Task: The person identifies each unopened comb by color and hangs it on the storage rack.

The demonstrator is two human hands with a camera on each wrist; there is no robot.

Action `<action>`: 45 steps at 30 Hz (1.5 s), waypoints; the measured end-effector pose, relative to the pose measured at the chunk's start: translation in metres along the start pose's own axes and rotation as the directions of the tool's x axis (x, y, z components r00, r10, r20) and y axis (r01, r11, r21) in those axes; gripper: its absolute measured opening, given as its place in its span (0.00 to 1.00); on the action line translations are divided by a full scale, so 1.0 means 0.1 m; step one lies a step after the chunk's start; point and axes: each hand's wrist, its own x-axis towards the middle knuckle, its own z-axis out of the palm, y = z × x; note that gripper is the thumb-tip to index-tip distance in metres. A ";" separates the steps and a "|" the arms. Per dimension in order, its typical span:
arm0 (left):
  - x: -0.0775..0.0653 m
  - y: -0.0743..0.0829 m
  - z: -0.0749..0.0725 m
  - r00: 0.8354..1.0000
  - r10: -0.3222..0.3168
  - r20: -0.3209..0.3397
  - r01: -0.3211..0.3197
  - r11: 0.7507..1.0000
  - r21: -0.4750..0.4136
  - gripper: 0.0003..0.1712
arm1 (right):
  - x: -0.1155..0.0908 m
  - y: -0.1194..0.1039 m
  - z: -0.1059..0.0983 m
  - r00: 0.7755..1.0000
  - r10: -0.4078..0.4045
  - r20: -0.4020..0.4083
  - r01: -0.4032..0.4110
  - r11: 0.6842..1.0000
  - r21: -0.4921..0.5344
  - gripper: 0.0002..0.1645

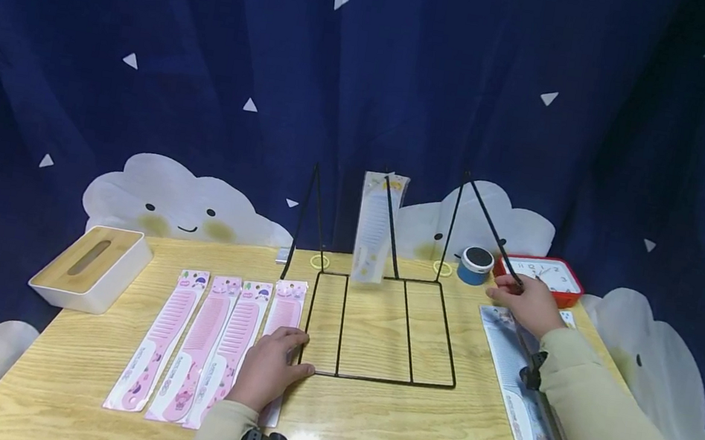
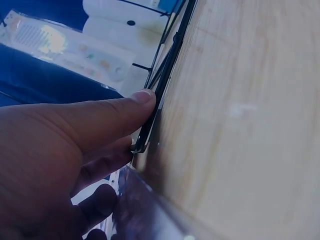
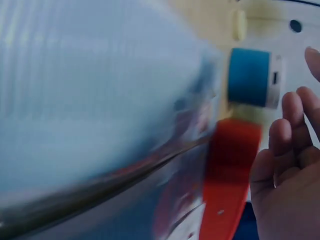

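Observation:
A black wire display rack point(image 1: 371, 379) stands mid-table with long prongs slanting up. My left hand point(image 1: 269, 368) pinches its front left corner; in the left wrist view the thumb point(image 2: 145, 97) presses the wire. A packaged comb with yellow print point(image 1: 373, 230) hangs upright on the middle prong. My right hand point(image 1: 533, 305) is above the packaged blue combs point(image 1: 514, 393) at the right, by the tip of the rack's right prong, its fingers point(image 3: 294, 110) loosely bent and holding nothing visible. Several packaged pink combs point(image 1: 155, 343) lie at the left, one partly under my left hand.
A white tissue box with wooden lid point(image 1: 92, 266) sits at the left edge. Behind the right hand are a blue round speaker point(image 1: 474, 267) and a red clock point(image 1: 567, 299). Yellow rings point(image 1: 319, 261) lie near the rack's back, before a dark blue curtain point(image 1: 374, 65).

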 end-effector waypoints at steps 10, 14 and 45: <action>0.00 -0.01 0.02 1.000 -0.006 -0.006 0.006 1.000 -0.005 0.30 | -0.05 0.22 0.04 0.993 0.077 0.086 -0.059 0.980 -0.191 0.37; 0.00 -0.01 0.02 1.000 -0.004 -0.002 0.004 1.000 -0.008 0.30 | -0.07 0.24 0.01 0.988 0.099 0.116 -0.067 0.965 -0.253 0.37; -0.01 -0.01 0.00 1.000 0.017 -0.009 -0.017 1.000 -0.001 0.29 | -0.14 -0.01 -0.05 1.000 0.026 -0.012 -0.026 1.000 0.015 0.13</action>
